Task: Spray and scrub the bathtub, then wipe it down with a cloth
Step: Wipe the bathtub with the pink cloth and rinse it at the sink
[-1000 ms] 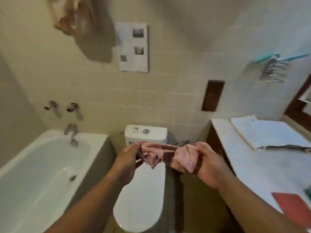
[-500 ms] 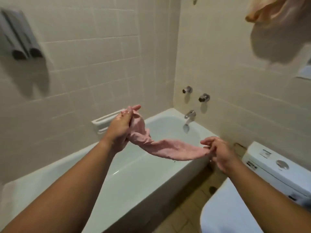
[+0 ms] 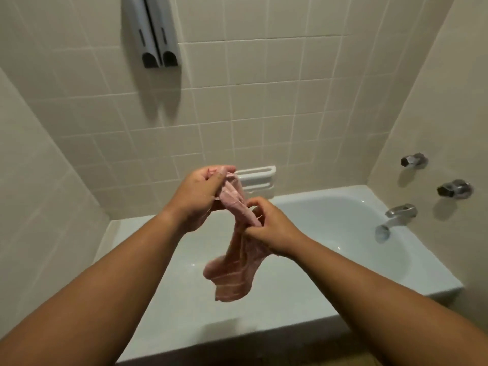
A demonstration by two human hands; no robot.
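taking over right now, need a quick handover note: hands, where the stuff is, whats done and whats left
Hands: the left hand grips the top end of the pink cloth, held up over the bathtub. The right hand pinches the cloth lower down. The rest hangs free, clear of the tub.
Done: no spray bottle or scrubber is in view, so spraying and scrubbing cannot be confirmed.
Left: the wipe-down has not begun. Bring the cloth down onto the tub and wipe it, probably around the spout too.
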